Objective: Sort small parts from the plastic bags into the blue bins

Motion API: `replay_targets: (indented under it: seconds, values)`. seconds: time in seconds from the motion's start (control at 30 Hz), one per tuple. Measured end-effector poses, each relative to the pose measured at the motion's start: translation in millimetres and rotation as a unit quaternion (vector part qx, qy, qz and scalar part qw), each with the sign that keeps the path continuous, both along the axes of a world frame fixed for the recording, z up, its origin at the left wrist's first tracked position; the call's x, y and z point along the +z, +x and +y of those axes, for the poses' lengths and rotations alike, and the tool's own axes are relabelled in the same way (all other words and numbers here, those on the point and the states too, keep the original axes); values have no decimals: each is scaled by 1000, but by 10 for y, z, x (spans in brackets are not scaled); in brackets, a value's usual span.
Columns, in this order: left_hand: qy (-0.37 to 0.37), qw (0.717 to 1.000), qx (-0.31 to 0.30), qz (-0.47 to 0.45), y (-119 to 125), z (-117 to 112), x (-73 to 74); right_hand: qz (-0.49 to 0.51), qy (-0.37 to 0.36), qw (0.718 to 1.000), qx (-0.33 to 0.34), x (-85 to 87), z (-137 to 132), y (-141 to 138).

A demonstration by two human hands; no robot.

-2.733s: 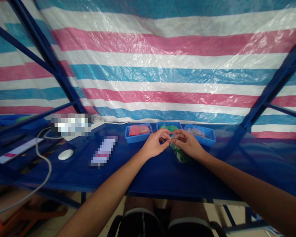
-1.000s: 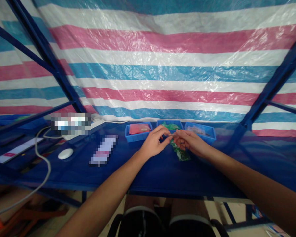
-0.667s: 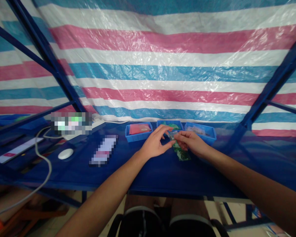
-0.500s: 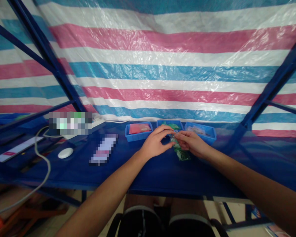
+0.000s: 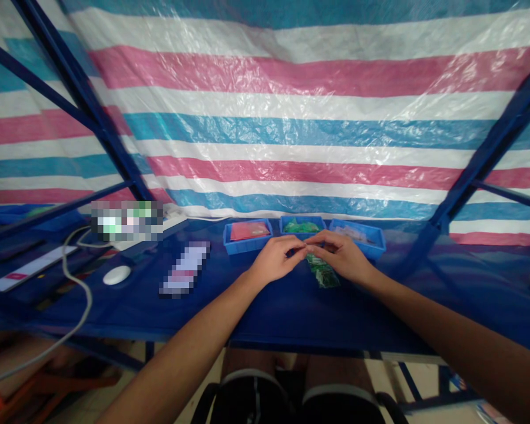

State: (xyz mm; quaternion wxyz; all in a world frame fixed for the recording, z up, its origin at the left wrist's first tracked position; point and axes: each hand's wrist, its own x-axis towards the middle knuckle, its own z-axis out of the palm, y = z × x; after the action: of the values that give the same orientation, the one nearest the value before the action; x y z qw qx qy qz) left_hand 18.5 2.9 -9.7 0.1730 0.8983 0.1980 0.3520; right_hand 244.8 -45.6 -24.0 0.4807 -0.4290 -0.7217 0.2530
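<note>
My left hand and my right hand meet fingertip to fingertip above the blue table. Thumb and fingers of each are pinched together at the upper end of a small clear plastic bag with something green in it. The bag's lower part hangs or lies just below my right hand; its top edge is hidden by the fingers. Right behind the hands stand three blue bins: one with pink-red packets, one with green packets, and one with clear packets.
On the blue table to the left lie a blurred-out phone, a white mouse and a white cable. Blue metal posts rise at both sides before a striped plastic sheet.
My left thumb has closed towards its fingers, which were spread apart. The right hand has turned over slightly, and both hands now meet at the bag's upper end.
</note>
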Motion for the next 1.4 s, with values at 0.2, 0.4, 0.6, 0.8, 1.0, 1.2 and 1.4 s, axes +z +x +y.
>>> replay_targets:
  seconds: [0.2, 0.4, 0.6, 0.8, 1.0, 1.2, 1.4]
  values:
    - [8, 999, -31, 14, 29, 22, -75, -107, 85, 985, -106, 127, 82, 277]
    - [88, 987, -111, 80, 125, -149, -101, -310, 163, 895, -277, 181, 252, 782]
    - [137, 968, -131, 162, 217, -200, -136, -352, 132, 891, -254, 28, 288, 723]
    - [115, 978, -93, 150, 180, -71, -160, -293, 166, 923, -185, 138, 151, 441]
    - [66, 992, -73, 81, 113, -22, -133, -183, 133, 964, -142, 164, 68, 296]
    - [31, 997, 0, -72, 71, 28, -69, -45, 3, 999, -30, 96, 7, 151]
    - [14, 997, 12, -80, 74, 37, -122, 105, -108, 985, 85, -16, 43, 51]
